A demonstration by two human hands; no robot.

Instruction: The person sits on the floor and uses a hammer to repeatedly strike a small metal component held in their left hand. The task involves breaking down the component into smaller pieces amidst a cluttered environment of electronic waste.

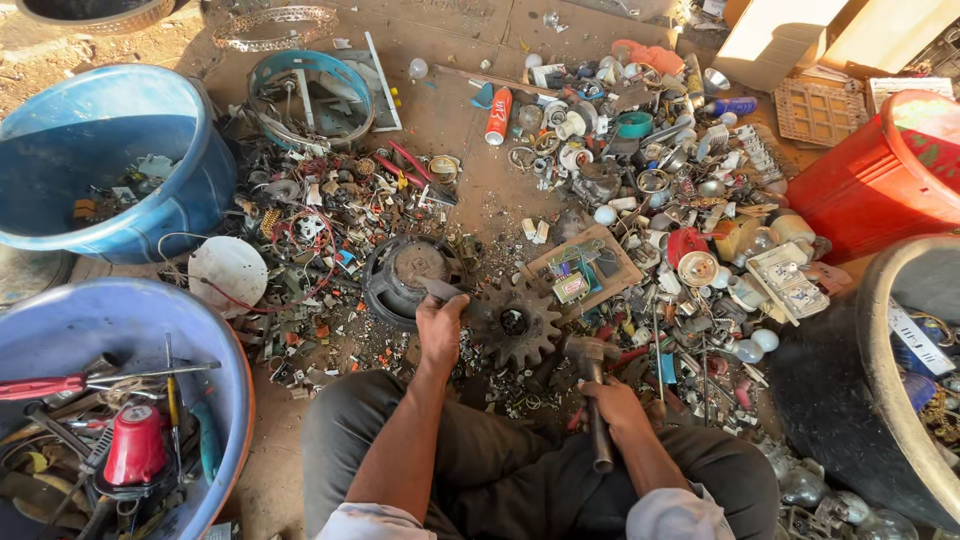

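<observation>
I sit on the ground amid scrap. My left hand (440,325) grips a small flat metal piece that rests on the edge of a round black speaker (405,272). Just right of it lies a rusty toothed gear wheel (515,322). My right hand (612,405) is closed around the handle of a hammer (592,365), whose head sits low beside the gear. My dark trousers fill the bottom middle of the view.
Two blue tubs stand at left: one (205,175) with scrap, one (225,350) with tools and a red part. A red bucket (865,185) and a dark tub (875,340) stand at right. Wires, bulbs, a wooden board (628,270) and small metal parts cover the ground.
</observation>
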